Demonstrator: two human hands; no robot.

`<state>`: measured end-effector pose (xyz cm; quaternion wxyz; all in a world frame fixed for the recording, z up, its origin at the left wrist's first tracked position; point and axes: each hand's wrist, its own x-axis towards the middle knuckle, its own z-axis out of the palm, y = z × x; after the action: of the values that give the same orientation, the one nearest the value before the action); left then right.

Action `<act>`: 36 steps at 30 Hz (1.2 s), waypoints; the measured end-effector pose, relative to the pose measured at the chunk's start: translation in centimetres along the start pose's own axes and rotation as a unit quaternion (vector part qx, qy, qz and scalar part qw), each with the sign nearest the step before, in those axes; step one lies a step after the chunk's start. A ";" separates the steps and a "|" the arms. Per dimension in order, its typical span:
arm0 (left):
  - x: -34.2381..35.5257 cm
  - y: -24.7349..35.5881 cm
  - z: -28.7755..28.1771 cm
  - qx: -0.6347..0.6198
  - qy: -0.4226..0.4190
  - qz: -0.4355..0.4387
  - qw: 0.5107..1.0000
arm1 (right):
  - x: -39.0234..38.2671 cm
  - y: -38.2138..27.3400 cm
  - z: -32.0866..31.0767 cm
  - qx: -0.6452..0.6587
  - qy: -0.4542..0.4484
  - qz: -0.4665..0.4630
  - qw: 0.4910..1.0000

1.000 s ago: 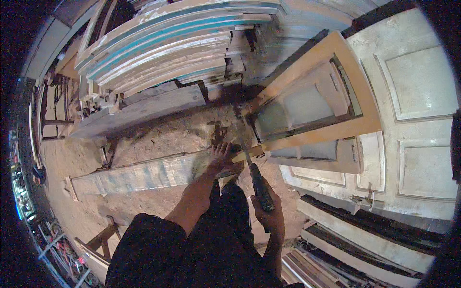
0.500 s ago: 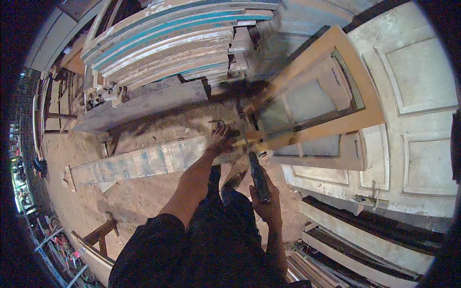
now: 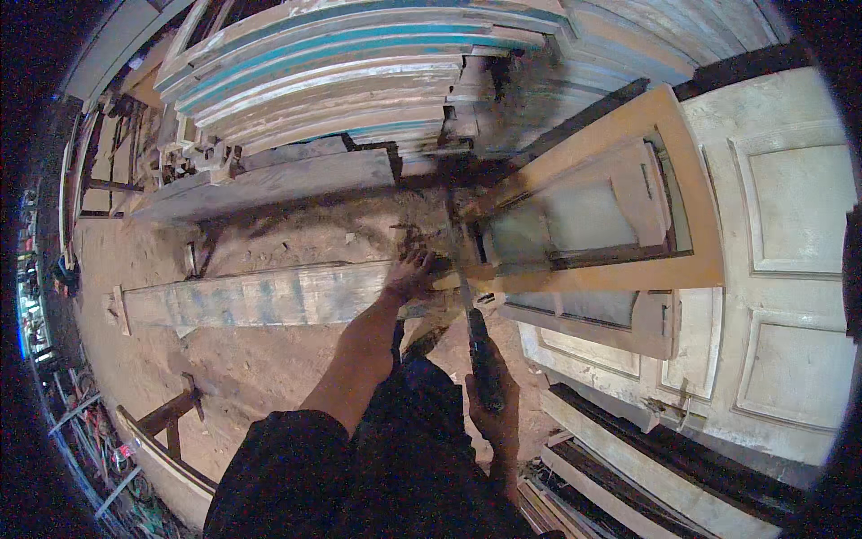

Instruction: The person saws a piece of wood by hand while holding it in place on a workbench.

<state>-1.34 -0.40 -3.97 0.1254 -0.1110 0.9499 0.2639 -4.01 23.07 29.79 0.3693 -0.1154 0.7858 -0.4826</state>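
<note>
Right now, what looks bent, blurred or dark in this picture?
In the head view, the stacked boards bow; also in the head view, haze softens their right end, the dark-handled tool's blade looks smeared, and the corners fall black.

Left forearm slants forward and inward, as I see it; left grip splayed, palm down. Right forearm points ahead, reaching less far; right grip curled tight.

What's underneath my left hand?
Around your left hand, you can see the long worn board and a yellowish wood piece poking out to the right; whatever lies directly beneath the palm is covered.
</note>
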 end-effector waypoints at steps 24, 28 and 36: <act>1.3 -3.5 3.2 0.087 0.115 -0.022 0.989 | 0.1 2.5 1.5 0.012 0.040 -0.067 0.997; 0.8 -2.9 2.6 0.046 0.065 0.012 0.997 | 0.0 5.3 0.8 0.043 0.032 -0.095 0.994; 1.7 -2.4 3.2 0.087 0.061 0.004 0.994 | -0.2 6.5 1.1 0.105 0.052 -0.150 0.982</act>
<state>-1.69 -0.94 -8.28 0.0752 -0.1119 0.9756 0.1736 -1.94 25.72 24.16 0.2620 -0.1672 0.7226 -0.6175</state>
